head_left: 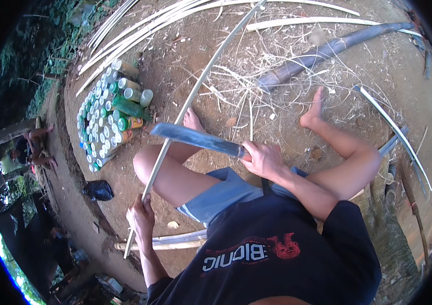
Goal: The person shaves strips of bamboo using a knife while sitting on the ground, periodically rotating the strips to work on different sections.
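My left hand [141, 219] is closed around the lower part of a long pale bamboo strip [195, 90], with a short end sticking out below the fist. From there the strip slants up past my bent left knee to the top of the view. In my right hand [265, 161] is the handle of a machete [198, 139], held above my lap. Its broad grey blade points left, and the tip end crosses over the strip. Whether the edge touches the strip I cannot tell.
A dark bamboo pole [328, 53] lies ahead among thin curly shavings [236, 76]. Pale strips [145, 33] lie far left, near a cluster of bottles [106, 114] and a black plastic bag [98, 190]. Another person [35, 147] sits at the left edge.
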Available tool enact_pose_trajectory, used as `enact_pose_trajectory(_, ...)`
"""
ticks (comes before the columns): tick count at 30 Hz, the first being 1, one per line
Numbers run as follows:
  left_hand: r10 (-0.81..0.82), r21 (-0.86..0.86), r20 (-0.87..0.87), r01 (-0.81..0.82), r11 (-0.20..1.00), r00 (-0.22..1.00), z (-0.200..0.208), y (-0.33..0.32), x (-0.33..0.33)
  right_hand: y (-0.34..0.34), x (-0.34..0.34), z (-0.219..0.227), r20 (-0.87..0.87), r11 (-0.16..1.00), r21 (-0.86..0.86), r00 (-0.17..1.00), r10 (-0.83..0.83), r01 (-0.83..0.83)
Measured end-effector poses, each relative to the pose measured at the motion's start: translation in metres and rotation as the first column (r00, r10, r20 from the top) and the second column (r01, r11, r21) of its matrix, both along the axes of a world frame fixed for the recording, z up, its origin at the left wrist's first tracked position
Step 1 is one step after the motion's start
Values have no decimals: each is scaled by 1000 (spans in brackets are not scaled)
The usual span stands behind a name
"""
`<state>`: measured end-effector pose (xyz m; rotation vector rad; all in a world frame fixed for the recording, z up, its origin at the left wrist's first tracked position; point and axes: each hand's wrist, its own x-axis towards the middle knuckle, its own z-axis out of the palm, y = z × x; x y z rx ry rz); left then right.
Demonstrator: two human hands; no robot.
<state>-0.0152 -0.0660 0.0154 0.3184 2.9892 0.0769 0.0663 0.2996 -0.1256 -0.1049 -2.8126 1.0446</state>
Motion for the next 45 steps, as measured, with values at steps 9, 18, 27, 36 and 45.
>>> enact_pose_trajectory(9, -17, -85, -61, 11, 996, 998, -9, -4, 1, 79, -60, -6, 64, 988, -29, 986, -152, 154)
enact_pose_trajectory(18, 54, -53, 48, -51, 997, 997, 0, 12, -8, 117, -82, -7, 249, 974, -104, 954, -169, 199)
enact_pose_trajectory(27, 53, -111, 94, -43, 993, 994, 0, 4, -4, 156, -111, -6, 360, 897, -220, 887, -291, 383)
enact_pose_trajectory(36, 17, -33, 32, -15, 999, 999, -5, -7, -5, 208, -142, -21, 374, 872, -20, 812, -448, 490)
enact_pose_trajectory(45, 12, -25, 45, -11, 1000, 999, 3, -4, -8, 242, -152, -46, 365, 870, 40, 803, -471, 492)
